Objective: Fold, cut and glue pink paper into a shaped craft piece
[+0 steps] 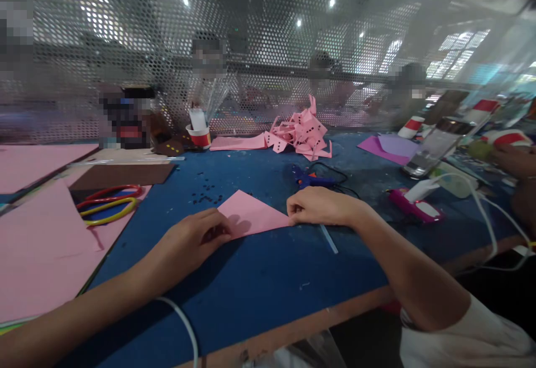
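A pink paper (250, 214) folded into a triangle lies on the blue tabletop, its point facing away from me. My left hand (200, 235) pinches its left corner between thumb and fingers. At the right corner, my right hand (318, 206) has its fingertips closed on the paper. Just behind my right hand rests a blue glue gun (309, 178) with a dark cord. A clear glue stick (329, 239) lies beneath and in front of that hand. Small black paper dots (207, 196) are scattered behind the triangle.
Red- and yellow-handled scissors (109, 211) lie on pink sheets (37, 251) at left. A heap of pink cut-outs (304, 136) stands at the back, beside a paper cup (198, 136). To the right are purple sheets (387, 147), a clear tumbler (435, 147) and a magenta device (416, 206).
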{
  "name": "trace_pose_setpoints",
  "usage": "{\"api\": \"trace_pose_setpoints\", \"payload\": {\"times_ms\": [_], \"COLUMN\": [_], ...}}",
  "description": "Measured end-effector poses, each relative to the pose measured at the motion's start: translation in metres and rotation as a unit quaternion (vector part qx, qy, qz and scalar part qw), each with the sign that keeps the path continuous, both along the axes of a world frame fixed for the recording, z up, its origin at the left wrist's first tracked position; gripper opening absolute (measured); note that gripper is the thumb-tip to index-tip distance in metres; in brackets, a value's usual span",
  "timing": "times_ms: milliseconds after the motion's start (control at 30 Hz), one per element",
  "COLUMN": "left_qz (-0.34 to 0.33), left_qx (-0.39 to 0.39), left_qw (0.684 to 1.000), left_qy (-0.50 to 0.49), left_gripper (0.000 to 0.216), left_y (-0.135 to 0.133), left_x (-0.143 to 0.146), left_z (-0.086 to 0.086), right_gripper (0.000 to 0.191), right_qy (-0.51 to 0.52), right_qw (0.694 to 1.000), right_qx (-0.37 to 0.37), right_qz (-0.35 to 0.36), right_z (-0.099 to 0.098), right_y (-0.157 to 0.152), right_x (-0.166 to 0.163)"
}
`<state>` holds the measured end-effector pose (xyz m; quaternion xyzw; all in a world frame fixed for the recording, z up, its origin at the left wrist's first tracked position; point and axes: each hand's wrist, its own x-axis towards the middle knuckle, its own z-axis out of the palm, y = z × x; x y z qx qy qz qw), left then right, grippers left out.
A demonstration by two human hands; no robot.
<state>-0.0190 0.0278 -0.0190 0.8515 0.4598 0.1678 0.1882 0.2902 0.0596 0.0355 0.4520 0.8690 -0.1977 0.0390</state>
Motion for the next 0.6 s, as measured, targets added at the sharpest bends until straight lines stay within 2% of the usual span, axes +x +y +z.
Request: {"api": "trace_pose_setpoints", "payload": {"times_ms": [267, 433, 600], "left_qz": [-0.069, -0.087, -0.101], "left_qx": [0.050, 0.075, 0.092], "left_qw": [0.996, 0.993, 0.990], "left_qy": [-0.028, -0.035, -0.044], "left_gripper": [0.023, 0.022, 0.022], "left_y": [0.001, 0.003, 0.001], "left_x": [-0.002, -0.005, -0.004], "left_z": [-0.007, -0.013, -0.011], "right_gripper": [0.018, 0.017, 0.014], "right_qy": [0.001, 0.007, 0.012], "right_qw": [1.000, 1.000, 1.000], "right_qx": [-0.001, 0.006, 0.008], "right_qz": [-0.008, -0.006, 0.001], "right_z": [-0.002, -0.001, -0.002], "right_y": [0.001, 0.001, 0.001], "right_x": [0.000, -0.001, 0.000]}}
